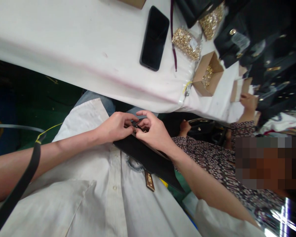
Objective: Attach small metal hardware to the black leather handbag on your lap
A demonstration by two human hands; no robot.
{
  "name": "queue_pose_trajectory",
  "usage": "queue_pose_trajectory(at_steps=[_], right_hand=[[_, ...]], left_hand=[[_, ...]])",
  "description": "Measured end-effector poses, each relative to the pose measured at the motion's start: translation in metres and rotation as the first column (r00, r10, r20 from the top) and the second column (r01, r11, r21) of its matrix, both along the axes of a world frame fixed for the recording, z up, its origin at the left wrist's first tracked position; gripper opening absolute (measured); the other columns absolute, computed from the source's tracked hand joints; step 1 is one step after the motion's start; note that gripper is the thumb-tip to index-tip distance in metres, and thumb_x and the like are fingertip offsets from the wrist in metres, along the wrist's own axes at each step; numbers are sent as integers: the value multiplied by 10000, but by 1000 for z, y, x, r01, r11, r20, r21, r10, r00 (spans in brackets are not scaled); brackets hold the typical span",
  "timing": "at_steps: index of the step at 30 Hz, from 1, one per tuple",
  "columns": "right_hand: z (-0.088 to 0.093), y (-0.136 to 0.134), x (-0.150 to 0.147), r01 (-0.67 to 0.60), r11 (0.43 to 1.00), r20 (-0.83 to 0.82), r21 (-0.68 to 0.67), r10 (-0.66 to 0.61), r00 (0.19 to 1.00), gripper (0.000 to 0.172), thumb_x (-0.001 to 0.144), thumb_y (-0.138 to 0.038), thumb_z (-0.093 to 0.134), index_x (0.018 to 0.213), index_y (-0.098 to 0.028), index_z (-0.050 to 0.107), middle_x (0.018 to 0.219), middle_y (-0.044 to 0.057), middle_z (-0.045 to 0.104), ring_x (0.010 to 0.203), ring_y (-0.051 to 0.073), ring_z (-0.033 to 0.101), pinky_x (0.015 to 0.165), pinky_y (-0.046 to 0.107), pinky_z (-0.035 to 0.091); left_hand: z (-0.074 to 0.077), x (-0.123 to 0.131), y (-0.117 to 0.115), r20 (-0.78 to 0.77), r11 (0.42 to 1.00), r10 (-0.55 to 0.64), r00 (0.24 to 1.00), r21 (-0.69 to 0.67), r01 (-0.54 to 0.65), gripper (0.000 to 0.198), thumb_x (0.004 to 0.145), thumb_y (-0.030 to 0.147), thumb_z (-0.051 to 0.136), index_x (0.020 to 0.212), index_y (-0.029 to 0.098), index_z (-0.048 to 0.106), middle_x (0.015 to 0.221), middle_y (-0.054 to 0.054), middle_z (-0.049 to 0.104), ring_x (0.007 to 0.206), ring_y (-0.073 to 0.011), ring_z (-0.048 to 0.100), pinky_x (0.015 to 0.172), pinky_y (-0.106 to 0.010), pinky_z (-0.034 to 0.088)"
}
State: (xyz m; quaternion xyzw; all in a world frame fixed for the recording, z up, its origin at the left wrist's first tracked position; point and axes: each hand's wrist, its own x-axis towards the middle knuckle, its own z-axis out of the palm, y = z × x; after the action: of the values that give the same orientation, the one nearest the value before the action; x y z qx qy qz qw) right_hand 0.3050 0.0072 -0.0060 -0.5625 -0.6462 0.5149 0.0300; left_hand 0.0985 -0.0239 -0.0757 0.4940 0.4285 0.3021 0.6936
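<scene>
A black leather handbag (150, 158) lies tilted across my lap, against my shirt. My left hand (117, 126) pinches at its upper edge with thumb and fingertips. Close beside it, my right hand (151, 131) is also closed at that edge, its index finger raised and curved over. Between the fingertips is a small dark strip with a glint of metal, mostly hidden by the fingers. From the bag's lower side hangs a gold-toned rectangular tag (149, 180), next to some crumpled clear plastic (134, 163).
On the white table (88, 42) ahead lie a black phone (155, 38), a dark red cord (174, 49), and a bag of gold hardware (186, 42). An open cardboard box (199, 80) holds gold pieces. Black bags (227, 46) pile up at right, where a co-worker's hand (249, 101) reaches a small box.
</scene>
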Motion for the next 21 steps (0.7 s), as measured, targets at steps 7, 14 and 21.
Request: queue_pose_trajectory(at_steps=[7, 14, 21], right_hand=[[1, -5, 17, 49, 992, -111, -119, -62, 992, 579, 864, -171, 767, 1418, -261, 626, 1077, 25, 793, 989, 223, 770, 940, 357, 623], [-1, -2, 23, 103, 972, -152, -210, -136, 979, 510, 824, -173, 767, 1324, -224, 682, 1097, 48, 804, 998, 227, 779, 965, 385, 639], [0, 1, 27, 137, 953, -174, -272, -188, 967, 440, 823, -197, 801, 1252, -225, 706, 1086, 44, 802, 986, 224, 776, 967, 393, 640]], left_hand=[[-2, 8, 0, 9, 998, 43, 999, -46, -43, 178, 873, 147, 688, 994, 166, 817, 990, -68, 850, 933, -250, 815, 746, -262, 592], [-5, 9, 0, -75, 998, 41, 996, -43, -45, 55, 865, 217, 735, 886, 180, 769, 853, -46, 806, 812, -223, 770, 652, -251, 534], [-4, 9, 2, -80, 997, 30, 996, -69, -35, 62, 889, 242, 738, 880, 187, 764, 827, -32, 800, 775, -207, 755, 620, -256, 488]])
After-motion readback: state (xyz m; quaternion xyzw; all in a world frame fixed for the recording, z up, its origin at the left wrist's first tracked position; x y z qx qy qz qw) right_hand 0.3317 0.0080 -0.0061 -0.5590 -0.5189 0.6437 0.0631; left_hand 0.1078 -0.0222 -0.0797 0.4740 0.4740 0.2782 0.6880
